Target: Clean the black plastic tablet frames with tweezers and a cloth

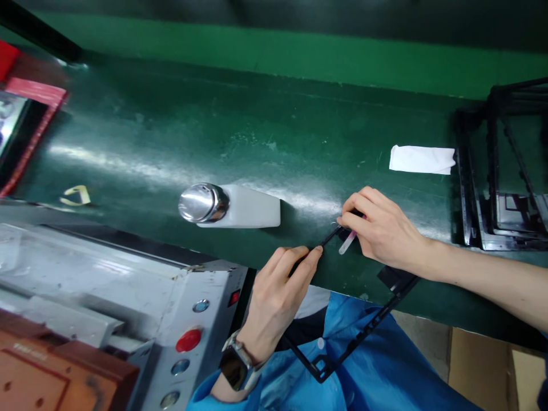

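A thin black plastic frame (363, 334) lies tilted over the green table's near edge and my blue-sleeved lap. My left hand (276, 297), with a watch on its wrist, pinches the frame's upper bar between thumb and fingers. My right hand (383, 228) is closed round the frame's far corner and also holds a small clear stick with a pink end (347, 242). A white dispenser bottle with a chrome top (231, 206) stands just left of the hands.
A stack of black frames (500, 171) sits at the right end of the table, a white cloth (422, 159) beside it. A grey machine with a red button (188, 340) fills the lower left. A cardboard box (483, 365) is below right.
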